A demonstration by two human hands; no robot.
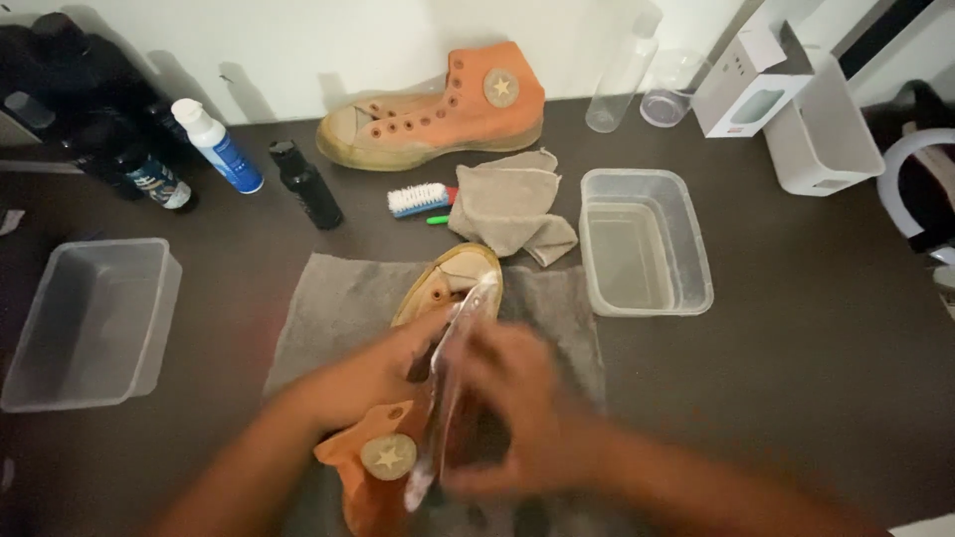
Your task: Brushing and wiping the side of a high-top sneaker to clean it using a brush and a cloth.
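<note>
- An empty clear tub (90,323) sits at the far left of the dark table (796,378), well apart from the hands.
- Behind it stand a white-and-blue bottle (217,145) and a black bottle (306,185), near the wall.
- The left hand (383,373) is closed around the orange high-top shoe (398,438), gripping it at the open top, just left of the middle.
- That shoe lies on a grey towel (328,308), its long axis running from the toe, far from the person, back to the ankle near the body; the round star patch faces up.
- A pale, blurred insole or tongue-like strip (453,378) runs along the same axis, between the two hands.
- The right hand (512,408) is blurred; it seems curled over the shoe's right side, touching the strip, though I cannot tell how tightly. Both hands are equally close to the shoe.
- Beyond the towel lie a small brush (420,199) and a crumpled cloth (512,204), with the second orange shoe (438,109) by the wall.
- To the right is another clear tub (645,242), then a white box (821,134).
</note>
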